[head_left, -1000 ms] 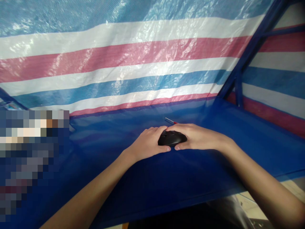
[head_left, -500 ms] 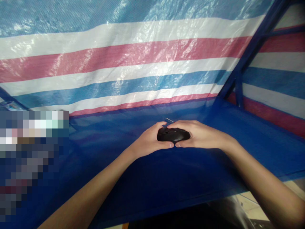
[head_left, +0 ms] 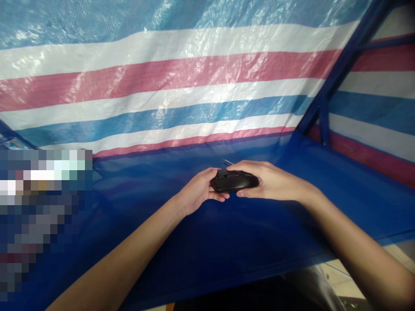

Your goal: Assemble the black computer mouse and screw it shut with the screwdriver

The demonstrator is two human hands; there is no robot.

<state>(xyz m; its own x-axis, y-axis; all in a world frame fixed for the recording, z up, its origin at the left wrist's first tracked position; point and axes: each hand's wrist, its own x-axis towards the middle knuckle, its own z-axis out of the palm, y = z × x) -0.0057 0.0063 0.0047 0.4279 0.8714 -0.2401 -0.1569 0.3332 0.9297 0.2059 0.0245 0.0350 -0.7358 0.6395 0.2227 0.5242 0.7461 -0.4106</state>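
A black computer mouse (head_left: 235, 182) is held between my two hands above the blue table surface (head_left: 155, 172), its scroll wheel end toward the left. My right hand (head_left: 272, 181) wraps round the mouse's right end, thumb along the near side and fingers over the far side. My left hand (head_left: 202, 188) grips its left end, with the thumb at the far left corner and fingers reaching beneath it. Just behind the mouse a thin, light-coloured strip (head_left: 228, 162) shows, partly hidden by my right hand; I cannot tell what it is.
Behind the table hangs a striped plastic sheet (head_left: 181, 69) in blue, white and red. A dark blue frame post (head_left: 337, 73) slants up at the right. A pixelated area covers the left side. The table's front edge (head_left: 259, 276) runs below my arms.
My left hand has turned and slid left, its fingers moving from the near side to under the left end, so more of the mouse shows. My right hand keeps its hold.
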